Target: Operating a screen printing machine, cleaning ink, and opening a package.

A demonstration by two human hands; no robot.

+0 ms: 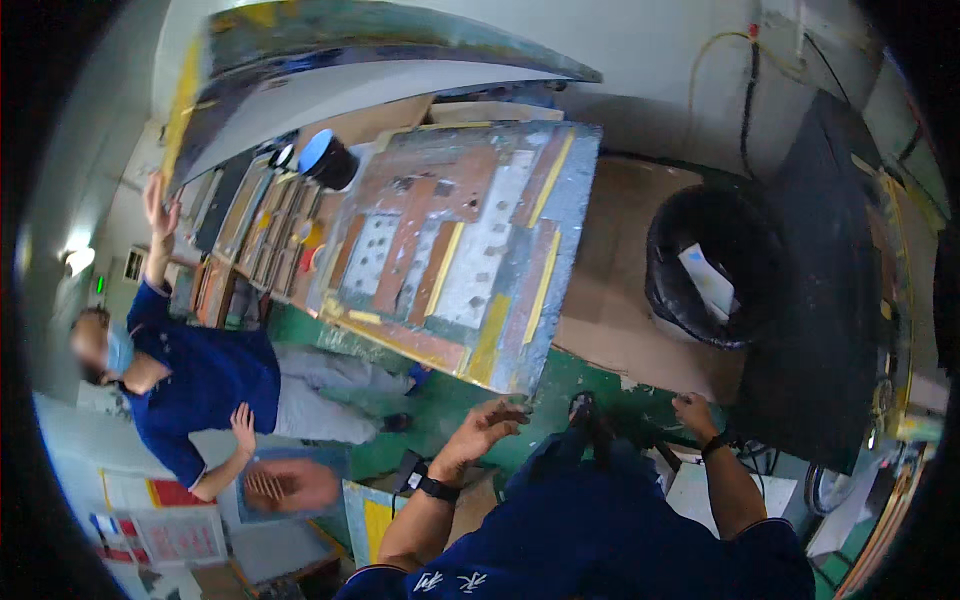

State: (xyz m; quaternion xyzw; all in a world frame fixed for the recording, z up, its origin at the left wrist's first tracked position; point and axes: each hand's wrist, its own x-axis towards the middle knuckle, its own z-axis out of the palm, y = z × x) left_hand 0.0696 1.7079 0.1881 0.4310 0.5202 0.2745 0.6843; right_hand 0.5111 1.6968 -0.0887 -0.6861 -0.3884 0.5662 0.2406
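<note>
Blue-grey board (572, 210): near corner just beyond left grip (482, 428), half-open, contact unclear. Right grip (697, 414) curled, well right of board; cannot tell if holding anything.

The wearer's hands (485, 432), that's two in play, then two black wristbands (437, 489), and look, one co-worker (210, 365) in one face mask (120, 347), one patched board (575, 190), one big curved panel (300, 60), one black bucket (342, 170), one black-lined bin (720, 225)!

A hard-worn workshop
The worktable (580, 180) is smeared and stained, the green floor (440, 400) scuffed, and a black-lined bin (665, 265) stands nearby.
</note>
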